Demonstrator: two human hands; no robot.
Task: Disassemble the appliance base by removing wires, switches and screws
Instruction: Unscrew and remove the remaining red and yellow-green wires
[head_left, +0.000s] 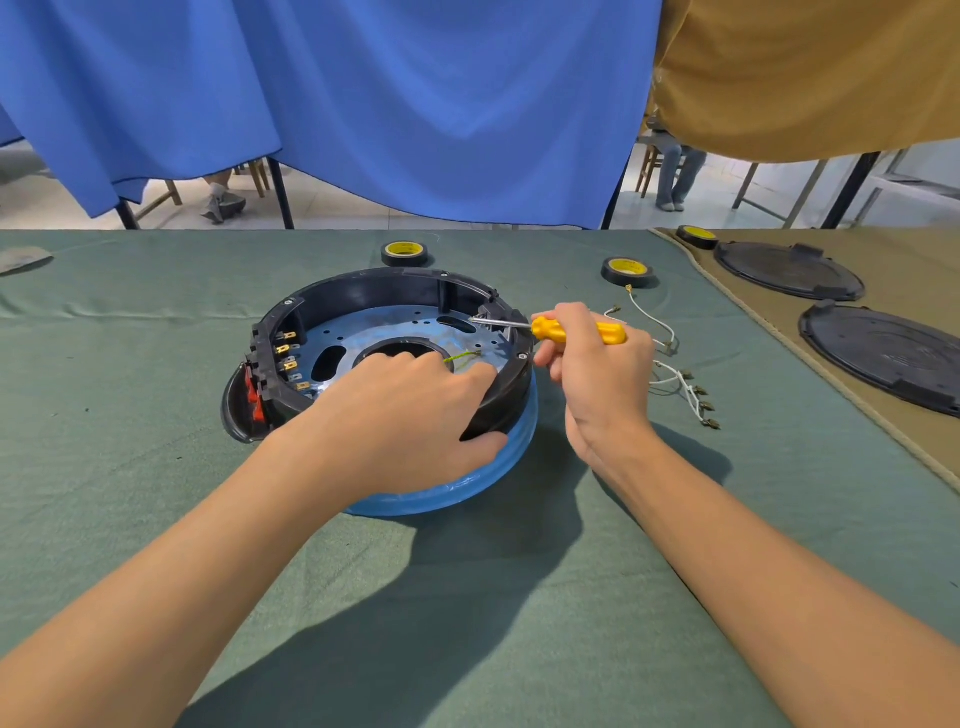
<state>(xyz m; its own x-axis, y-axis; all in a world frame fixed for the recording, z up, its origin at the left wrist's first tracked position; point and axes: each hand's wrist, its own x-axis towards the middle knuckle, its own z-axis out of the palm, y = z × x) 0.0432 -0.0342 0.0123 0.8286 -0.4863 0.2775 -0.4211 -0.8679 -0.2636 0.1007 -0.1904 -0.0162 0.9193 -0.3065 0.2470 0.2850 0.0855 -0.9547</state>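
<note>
1. Green cloth (156, 467): covers the table. Two bare forearms reach across it from the near edge.
2. Left hand (400, 410): grips the near rim of the appliance base (374, 283). Its fingers curl over the rim into the interior and its thumb presses on the outer wall.
3. Appliance base: one round unit at the centre of the green cloth. It consists of a black plastic ring seated on a rounded blue shell (452, 493), with a perforated blue-tinted metal plate inside.
4. Right hand (597, 379): closed around the yellow plastic handle of one screwdriver (582, 331), just right of the base. The steel shaft points left, and its tip meets a black block on the far-right inner wall.
5. Green-and-yellow wire (462, 356): one short strand on the plate, just beyond the left fingertips.
6. Brass terminals (288, 349): about five in a column on the left inner wall. Red switch parts (253, 395) sit outside that wall; their number cannot be told.
7. White wires (670, 374): a loose cluster with metal end connectors, lying on the cloth right of the right hand. The exact count cannot be told.
8. Black tape rolls with yellow cores: three in all. One (405, 253) lies behind the base, one (627, 271) far right and one (697, 236) on the tan cloth (909, 249).
9. Black round plastic covers: two (788, 270) (883, 358), lying flat on the tan cloth.
10. Blue curtain (363, 104) and tan curtain (805, 67): hang beyond the table.
</note>
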